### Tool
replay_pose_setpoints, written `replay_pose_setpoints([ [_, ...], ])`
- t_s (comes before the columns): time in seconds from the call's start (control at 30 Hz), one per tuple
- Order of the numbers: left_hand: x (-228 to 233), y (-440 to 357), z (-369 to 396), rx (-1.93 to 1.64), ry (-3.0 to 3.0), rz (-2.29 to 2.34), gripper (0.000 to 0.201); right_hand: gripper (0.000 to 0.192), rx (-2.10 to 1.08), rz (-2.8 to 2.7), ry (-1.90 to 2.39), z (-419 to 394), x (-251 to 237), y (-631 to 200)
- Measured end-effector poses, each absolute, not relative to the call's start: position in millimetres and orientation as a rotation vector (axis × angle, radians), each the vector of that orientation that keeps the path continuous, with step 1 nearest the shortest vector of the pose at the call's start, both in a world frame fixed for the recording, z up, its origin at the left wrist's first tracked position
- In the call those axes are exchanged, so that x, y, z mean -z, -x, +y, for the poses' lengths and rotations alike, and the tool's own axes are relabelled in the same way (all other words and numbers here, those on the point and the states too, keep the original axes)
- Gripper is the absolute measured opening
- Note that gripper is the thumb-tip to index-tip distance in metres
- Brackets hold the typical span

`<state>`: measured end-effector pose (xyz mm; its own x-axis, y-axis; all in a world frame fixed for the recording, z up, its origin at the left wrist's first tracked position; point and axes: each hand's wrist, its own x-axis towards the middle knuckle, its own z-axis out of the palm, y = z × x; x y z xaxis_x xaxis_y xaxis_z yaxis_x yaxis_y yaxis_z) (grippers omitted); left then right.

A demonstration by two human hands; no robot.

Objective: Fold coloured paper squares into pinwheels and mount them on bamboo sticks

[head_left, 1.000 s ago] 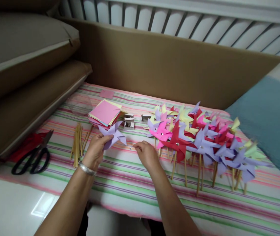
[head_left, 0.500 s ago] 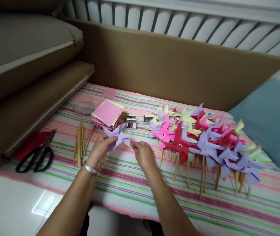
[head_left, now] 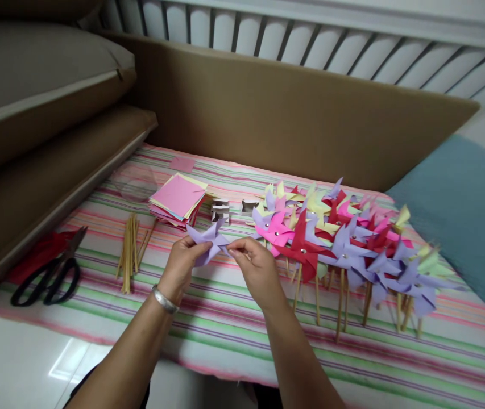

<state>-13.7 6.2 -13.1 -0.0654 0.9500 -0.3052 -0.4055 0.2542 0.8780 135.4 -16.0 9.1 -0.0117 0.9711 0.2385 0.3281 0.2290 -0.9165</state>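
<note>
Head view: both hands hold 1 lilac paper pinwheel [head_left: 208,241] above the striped worktop [head_left: 233,318], near its middle. Left hand [head_left: 181,264] pinches a lower blade; right hand [head_left: 258,267] pinches the centre at the right. It looks light, thin and easily creased, best held at the centre. Finished pinwheels [head_left: 344,244] crowd the right edge.

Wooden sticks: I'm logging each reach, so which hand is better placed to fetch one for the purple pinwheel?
Probably the left hand: the wooden sticks lie on its side, while the right hand would have to cross over the purple pinwheel.
</note>
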Motion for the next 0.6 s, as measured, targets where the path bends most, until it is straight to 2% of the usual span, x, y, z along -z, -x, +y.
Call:
replay_pose_setpoints([
  [0.2,10.4,-0.5,-2.2,-1.249,-0.685,1.071,0.019,0.012,-0.681,-1.642,1.324,-16.2,-8.0,-137.4],
  [0.6,11.5,-1.5,-4.3,-1.228,-0.759,0.975,0.016,0.011,-0.835,-1.547,1.338,-13.6,-1.0,-137.7],
])
